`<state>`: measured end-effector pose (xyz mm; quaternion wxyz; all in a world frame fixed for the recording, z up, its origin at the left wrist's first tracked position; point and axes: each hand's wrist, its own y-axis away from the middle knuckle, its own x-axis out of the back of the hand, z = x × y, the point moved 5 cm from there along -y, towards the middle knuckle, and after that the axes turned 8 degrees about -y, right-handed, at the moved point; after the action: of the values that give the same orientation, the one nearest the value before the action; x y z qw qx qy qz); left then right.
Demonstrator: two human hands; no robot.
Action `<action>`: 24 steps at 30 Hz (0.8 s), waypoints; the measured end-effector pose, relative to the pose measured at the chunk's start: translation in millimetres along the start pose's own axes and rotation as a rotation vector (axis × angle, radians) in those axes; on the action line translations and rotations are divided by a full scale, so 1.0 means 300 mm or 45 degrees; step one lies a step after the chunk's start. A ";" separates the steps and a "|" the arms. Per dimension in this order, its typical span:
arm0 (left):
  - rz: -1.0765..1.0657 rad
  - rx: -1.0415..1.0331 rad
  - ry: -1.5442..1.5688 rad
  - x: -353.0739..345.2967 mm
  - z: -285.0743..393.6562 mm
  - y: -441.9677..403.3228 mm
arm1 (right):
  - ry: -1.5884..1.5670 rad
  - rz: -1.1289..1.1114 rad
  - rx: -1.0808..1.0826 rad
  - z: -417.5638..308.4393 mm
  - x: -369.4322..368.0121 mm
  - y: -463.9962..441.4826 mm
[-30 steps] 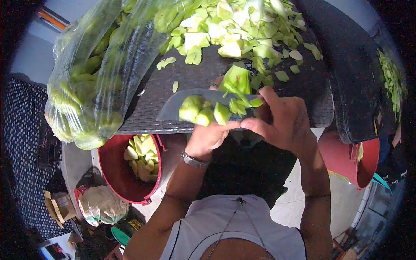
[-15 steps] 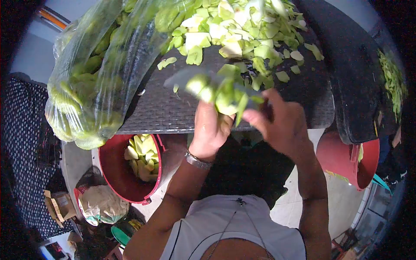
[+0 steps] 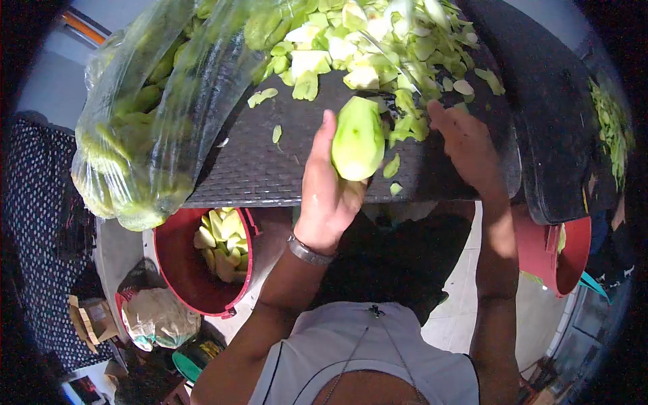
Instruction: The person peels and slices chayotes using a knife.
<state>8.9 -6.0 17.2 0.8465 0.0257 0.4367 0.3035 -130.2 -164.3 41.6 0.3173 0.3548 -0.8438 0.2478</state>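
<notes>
A pale green peeled chayote (image 3: 358, 140) stands nearly upright in my left hand (image 3: 327, 196), gripped between thumb and fingers over the table's near edge. My right hand (image 3: 470, 145) is closed around a knife (image 3: 391, 57) to the right of the chayote. Its thin blade points up and left across the peelings, and the handle is mostly hidden in my fist. A heap of chayote peelings (image 3: 312, 62) covers the far part of the dark woven tabletop (image 3: 263, 165). A few loose scraps lie beside the chayote.
A clear plastic bag (image 3: 135, 152) full of chayotes hangs over the table's left edge. Below it, a red bucket (image 3: 177, 260) contains pale chayote pieces (image 3: 223, 239). Another red bucket (image 3: 536, 250) is under a black surface (image 3: 540, 135) on the right. A stuffed sack (image 3: 162, 320) sits lower left.
The knife and my right hand have moved right and up, away from the chayote. Strips of peel have dropped from it onto the table, and its bare surface now shows.
</notes>
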 end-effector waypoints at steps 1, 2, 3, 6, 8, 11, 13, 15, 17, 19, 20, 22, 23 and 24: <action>0.096 0.011 0.015 0.003 -0.002 -0.003 | -0.018 -0.016 0.053 -0.025 -0.003 0.010; 0.082 0.008 -0.028 0.003 -0.004 -0.009 | -0.043 -0.030 -0.007 -0.045 -0.010 0.026; 0.068 0.003 -0.073 0.011 -0.008 -0.016 | -0.066 -0.043 -0.067 -0.083 -0.015 0.038; 0.128 -0.163 0.004 0.042 -0.042 -0.019 | -0.098 -0.152 -0.027 -0.221 -0.064 0.114; -0.069 -0.237 -0.182 0.032 -0.043 -0.013 | -0.064 -0.101 0.128 -0.240 -0.088 0.136; -0.139 -0.271 -0.218 0.004 -0.031 0.001 | -0.035 -0.102 0.198 -0.241 -0.106 0.148; -0.150 -0.355 -0.316 0.020 -0.036 -0.010 | -0.013 -0.099 0.212 -0.237 -0.101 0.138; 0.032 -0.301 -0.299 0.048 -0.051 -0.017 | 0.015 -0.067 0.236 -0.222 -0.082 0.116; -0.015 -0.145 -0.293 0.045 -0.033 -0.020 | 0.150 0.034 -0.009 -0.130 -0.037 0.049; 0.002 0.004 -0.243 0.014 -0.010 -0.007 | 0.146 0.091 -0.060 -0.057 0.005 0.013; -0.068 0.040 -0.191 0.007 -0.003 0.001 | 0.074 0.094 0.008 -0.028 0.016 0.006; -0.021 0.084 -0.068 -0.001 -0.001 -0.011 | -0.074 0.096 0.001 -0.030 0.012 0.004; 0.000 0.110 -0.006 -0.004 -0.005 -0.016 | -0.148 0.100 -0.073 -0.040 -0.004 0.020; -0.002 0.079 -0.026 0.002 -0.008 -0.020 | -0.222 0.106 -0.147 -0.061 -0.018 0.036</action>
<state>10.2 -11.0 13.6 0.8499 0.0548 0.4373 0.2888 -128.7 -143.4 48.0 0.2520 0.3208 -0.8951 0.1800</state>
